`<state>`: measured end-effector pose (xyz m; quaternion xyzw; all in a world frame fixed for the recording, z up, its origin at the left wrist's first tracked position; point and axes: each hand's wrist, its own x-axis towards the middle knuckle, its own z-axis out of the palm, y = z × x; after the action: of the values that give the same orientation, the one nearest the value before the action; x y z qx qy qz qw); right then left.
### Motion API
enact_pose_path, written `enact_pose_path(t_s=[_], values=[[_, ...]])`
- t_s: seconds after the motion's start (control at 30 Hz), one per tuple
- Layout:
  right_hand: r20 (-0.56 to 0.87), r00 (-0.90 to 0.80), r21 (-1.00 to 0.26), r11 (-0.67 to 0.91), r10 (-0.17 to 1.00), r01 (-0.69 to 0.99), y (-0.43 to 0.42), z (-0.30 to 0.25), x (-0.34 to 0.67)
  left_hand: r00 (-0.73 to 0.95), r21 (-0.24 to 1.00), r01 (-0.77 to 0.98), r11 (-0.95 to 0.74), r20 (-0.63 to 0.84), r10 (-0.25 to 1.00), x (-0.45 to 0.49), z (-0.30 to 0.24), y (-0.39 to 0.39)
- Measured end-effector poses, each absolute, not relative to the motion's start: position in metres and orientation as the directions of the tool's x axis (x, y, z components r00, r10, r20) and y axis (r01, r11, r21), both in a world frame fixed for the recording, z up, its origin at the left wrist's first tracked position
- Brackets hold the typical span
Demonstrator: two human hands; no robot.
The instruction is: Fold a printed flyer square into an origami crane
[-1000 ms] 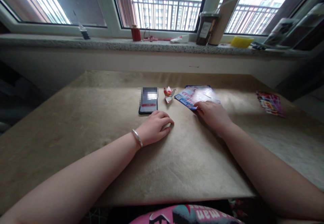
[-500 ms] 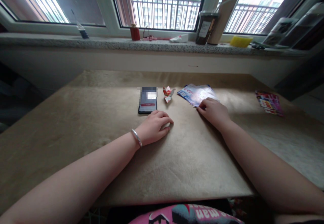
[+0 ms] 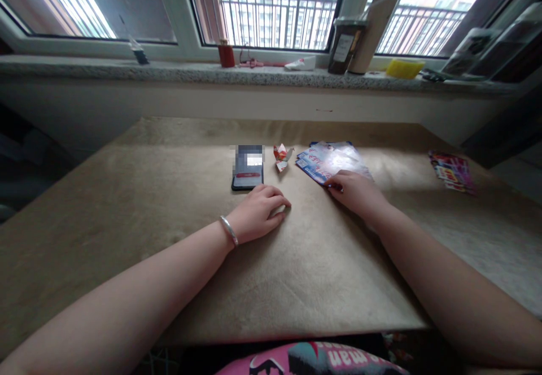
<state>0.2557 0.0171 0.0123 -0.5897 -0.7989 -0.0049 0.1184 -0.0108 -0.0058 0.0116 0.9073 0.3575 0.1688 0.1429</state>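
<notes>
My right hand (image 3: 354,192) lies over the near edge of a small stack of glossy blue-and-white printed sheets (image 3: 326,160). Thumb and forefinger are pinched at the near corner of the top sheet. Other sheets show beneath it, slightly fanned at the left and far edges. My left hand (image 3: 260,211), with a silver bangle at the wrist, rests on the tabletop with fingers loosely curved and a gap between thumb and forefinger; it holds nothing. Just beyond it lies a phone (image 3: 248,181), its screen partly blurred. Between phone and sheets stands a folded red-and-white paper piece (image 3: 281,157).
A colourful printed packet or leaflet (image 3: 451,171) lies at the table's right. Behind the table (image 3: 127,194), the stone windowsill (image 3: 178,73) carries a red bottle (image 3: 226,55), a dark lidded container (image 3: 342,47), a cardboard tube and a yellow sponge-like block (image 3: 403,69).
The top sheet has shifted a little toward me and left with my right hand, baring more of the sheets beneath at the far edge. My left hand has stayed put.
</notes>
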Motion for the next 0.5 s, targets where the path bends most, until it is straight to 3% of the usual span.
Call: enact_pose_path(t_s=[0.37,0.5], values=[[0.115,-0.500,-0.173,0.513,0.858,0.841,0.006,0.019,0.245,0.695,0.381,0.585,-0.716,0.219,0.685,-0.010,0.010,-0.006],[0.055,-0.588,-0.277,0.578,0.807,0.768,0.005,0.020,0.246,0.692,0.355,0.576,-0.736,0.268,0.670,-0.009,0.008,-0.007]])
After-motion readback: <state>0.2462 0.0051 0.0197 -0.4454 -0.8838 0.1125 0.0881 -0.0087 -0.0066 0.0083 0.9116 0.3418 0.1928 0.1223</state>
